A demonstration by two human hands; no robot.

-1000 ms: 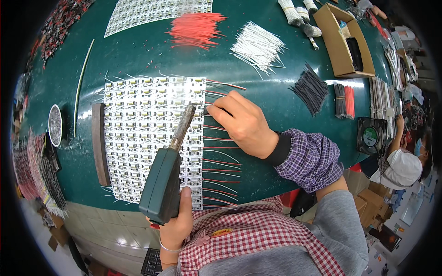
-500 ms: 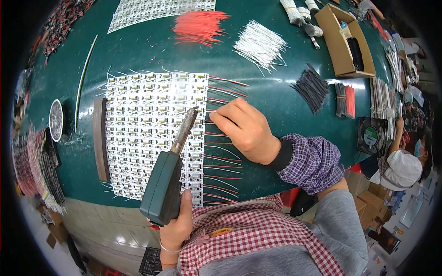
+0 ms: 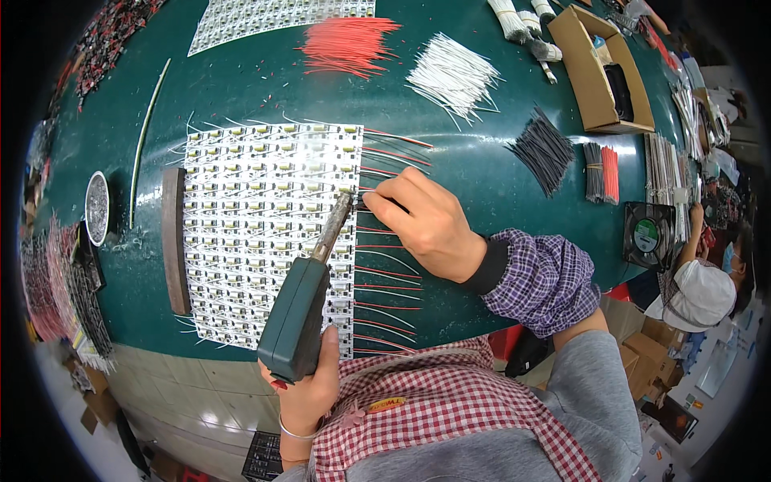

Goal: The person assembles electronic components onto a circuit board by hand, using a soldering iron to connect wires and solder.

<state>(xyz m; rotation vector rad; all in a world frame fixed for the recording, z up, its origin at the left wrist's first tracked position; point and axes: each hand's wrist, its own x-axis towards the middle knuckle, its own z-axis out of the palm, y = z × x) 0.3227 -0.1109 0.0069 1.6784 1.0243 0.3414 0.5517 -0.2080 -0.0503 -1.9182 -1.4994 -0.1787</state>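
Observation:
My left hand (image 3: 309,394) is wrapped round a dark green soldering gun (image 3: 294,321), whose metal tip points up and away, over the right margin of a white circuit board panel (image 3: 269,233). Rows of small components cover the panel. At that same edge, close to the tip, my right hand (image 3: 430,225) has thumb and forefinger pinched together on a thin wire, mostly hidden by the fingers. Red and white wires (image 3: 389,287) stick out along the panel's right side, above and below this hand. Whether the tip touches the board I cannot tell.
A dark bar (image 3: 174,241) lies against the panel's left side. Beyond it are piles of red wires (image 3: 349,46), white wires (image 3: 456,76) and black wires (image 3: 542,151). A cardboard box (image 3: 594,72) and a black fan (image 3: 649,233) stand at right, near another person (image 3: 699,293).
The soldering gun in my left hand has moved right, bringing its tip closer to the panel's edge and my right fingertips. My right hand has shifted slightly left and away from me.

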